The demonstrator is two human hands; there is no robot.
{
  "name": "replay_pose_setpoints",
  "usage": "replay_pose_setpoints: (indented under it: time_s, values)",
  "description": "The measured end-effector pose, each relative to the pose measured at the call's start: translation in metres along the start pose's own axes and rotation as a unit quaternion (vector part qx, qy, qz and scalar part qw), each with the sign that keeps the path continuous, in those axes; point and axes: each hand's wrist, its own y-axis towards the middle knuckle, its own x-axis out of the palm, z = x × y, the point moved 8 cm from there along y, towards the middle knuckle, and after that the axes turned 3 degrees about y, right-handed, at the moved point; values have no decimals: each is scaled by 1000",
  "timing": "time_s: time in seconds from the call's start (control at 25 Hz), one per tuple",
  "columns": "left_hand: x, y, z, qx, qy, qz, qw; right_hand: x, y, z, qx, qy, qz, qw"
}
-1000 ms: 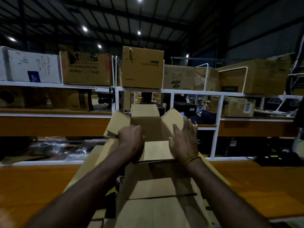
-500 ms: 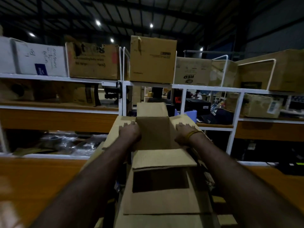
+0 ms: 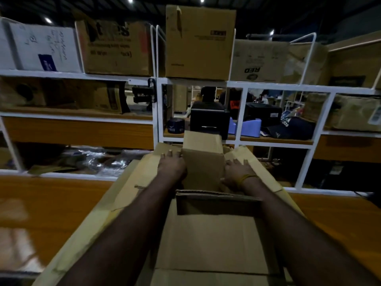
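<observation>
An unfolded brown cardboard box [image 3: 208,240] lies lengthwise on the wooden table [image 3: 51,207] in front of me. Its far end flap [image 3: 203,145] stands up between my hands. My left hand [image 3: 172,164] lies flat on the left side flap [image 3: 144,172], fingers stretched forward. Pressing flat on the right side flap [image 3: 253,162] is my right hand [image 3: 235,172], a yellow band on its wrist. A near flap [image 3: 216,195] is raised over the box's dark inside.
A white metal shelf rack [image 3: 157,112] stands just behind the box. Several cardboard boxes [image 3: 200,42] fill its top level. On the middle shelf sit a black device [image 3: 209,120], a blue object [image 3: 245,129] and a dark cap [image 3: 292,129]. Crumpled plastic [image 3: 92,159] lies lower left.
Both hands moved forward off the near flap onto the far side flaps and pressed them outward and down. The near flap sprang up. The camera came closer.
</observation>
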Motion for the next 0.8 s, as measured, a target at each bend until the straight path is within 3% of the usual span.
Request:
replay_pose_setpoints:
  time_s: [0.16, 0.4, 0.68, 0.8]
  values:
    - [-1, -6, -7, -4, -35, 10, 999, -15, -13, -3, 7, 109, 32, 994]
    - [-6, -39, -10, -35, -122, -75, 989, -27, -59, -10, 2, 272, -8, 962]
    - [-16, -101, 4, 2, -351, -211, 913, -33, -136, -3, 11, 452, -36, 891]
    - [-18, -119, 2, -8, -305, -181, 935, -27, -162, -6, 38, 445, -26, 894]
